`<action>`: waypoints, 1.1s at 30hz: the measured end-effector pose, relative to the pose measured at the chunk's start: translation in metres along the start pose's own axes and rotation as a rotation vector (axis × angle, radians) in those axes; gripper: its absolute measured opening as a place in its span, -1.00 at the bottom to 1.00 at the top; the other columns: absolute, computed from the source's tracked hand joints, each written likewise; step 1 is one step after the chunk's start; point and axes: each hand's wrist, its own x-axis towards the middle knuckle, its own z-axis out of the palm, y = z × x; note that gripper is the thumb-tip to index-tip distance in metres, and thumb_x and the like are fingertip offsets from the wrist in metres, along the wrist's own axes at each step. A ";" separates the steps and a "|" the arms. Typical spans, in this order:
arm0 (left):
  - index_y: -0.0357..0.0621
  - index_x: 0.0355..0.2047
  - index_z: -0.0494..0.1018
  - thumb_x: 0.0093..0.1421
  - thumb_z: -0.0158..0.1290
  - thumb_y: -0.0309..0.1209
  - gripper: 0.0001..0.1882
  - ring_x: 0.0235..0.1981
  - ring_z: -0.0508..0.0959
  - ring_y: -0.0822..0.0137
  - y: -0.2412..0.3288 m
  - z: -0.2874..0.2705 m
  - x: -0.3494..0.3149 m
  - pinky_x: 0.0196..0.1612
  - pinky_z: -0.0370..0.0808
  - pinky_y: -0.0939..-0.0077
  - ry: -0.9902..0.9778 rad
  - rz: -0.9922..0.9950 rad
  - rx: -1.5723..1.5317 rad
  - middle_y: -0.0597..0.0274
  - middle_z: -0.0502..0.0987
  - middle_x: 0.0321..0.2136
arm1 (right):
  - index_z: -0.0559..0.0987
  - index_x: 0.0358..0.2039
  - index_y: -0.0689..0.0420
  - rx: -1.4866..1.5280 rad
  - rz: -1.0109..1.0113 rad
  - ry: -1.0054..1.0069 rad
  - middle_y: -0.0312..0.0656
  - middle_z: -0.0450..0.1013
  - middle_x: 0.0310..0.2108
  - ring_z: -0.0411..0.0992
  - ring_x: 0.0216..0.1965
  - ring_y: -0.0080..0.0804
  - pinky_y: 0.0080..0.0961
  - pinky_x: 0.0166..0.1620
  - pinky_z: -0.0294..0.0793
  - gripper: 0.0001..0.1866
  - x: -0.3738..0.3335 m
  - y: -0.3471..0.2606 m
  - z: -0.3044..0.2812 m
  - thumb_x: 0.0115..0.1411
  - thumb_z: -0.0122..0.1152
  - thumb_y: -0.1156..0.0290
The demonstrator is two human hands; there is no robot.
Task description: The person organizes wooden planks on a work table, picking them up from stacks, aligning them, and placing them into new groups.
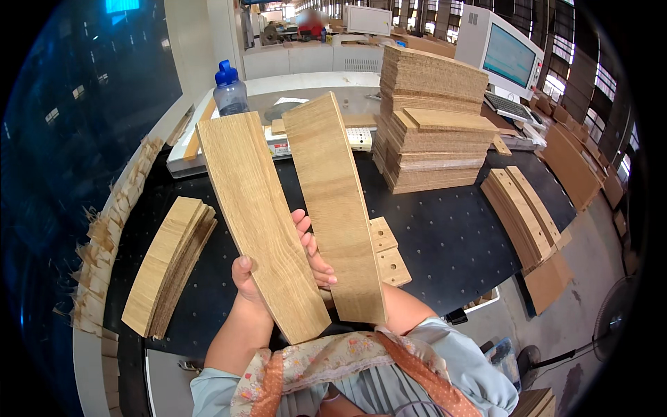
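Note:
In my left hand [244,278] is a long, flat wood-grain board [258,215], raised and tilted, with the thumb on its left edge and the palm behind it. A second wood-grain board [336,215] leans beside it on the right. My right forearm [405,309] passes behind this one, and most of the right hand is hidden there. Fingers of my right hand [322,270] appear to curl round its left edge, in the narrow gap between the boards. Under the boards lies a black work surface [445,243] dotted with small holes.
Left is a small stack of boards [167,260]; tall board stacks [438,132] stand back right. Drilled pieces [390,260] lie behind my right board, and more boards [521,215] at the far right. A blue-capped bottle [231,94] and a monitor [511,55] stand behind.

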 end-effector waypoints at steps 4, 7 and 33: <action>-0.36 0.20 -0.07 -0.18 0.14 0.05 0.08 0.08 0.32 0.10 0.000 0.001 -0.001 0.15 0.26 0.21 0.004 0.022 -0.009 -0.15 0.18 0.12 | 0.38 -0.17 0.21 -0.006 0.007 -0.015 -0.16 0.44 -0.46 0.42 -0.38 -0.44 -0.53 -0.34 0.43 -0.47 -0.006 -0.004 0.005 0.31 -0.35 -0.03; -0.34 0.20 -0.04 -0.20 0.15 0.03 0.06 0.09 0.31 0.08 0.004 0.002 0.001 0.16 0.27 0.20 0.095 0.089 0.090 -0.14 0.20 0.11 | 0.38 -0.17 0.20 -0.055 -0.015 0.025 -0.16 0.44 -0.47 0.42 -0.39 -0.45 -0.53 -0.36 0.43 -0.46 -0.015 -0.010 0.004 0.30 -0.36 -0.04; -0.13 0.18 0.08 -0.10 0.04 0.12 -0.09 0.04 0.35 0.06 0.009 -0.011 -0.012 0.05 0.36 0.11 0.219 0.227 0.165 0.01 0.28 0.06 | 0.46 -0.43 0.20 -1.289 -0.130 0.986 -0.40 0.39 -0.46 0.28 -0.41 -0.70 -0.66 -0.31 0.34 -0.83 -0.005 -0.049 0.056 0.17 0.13 0.36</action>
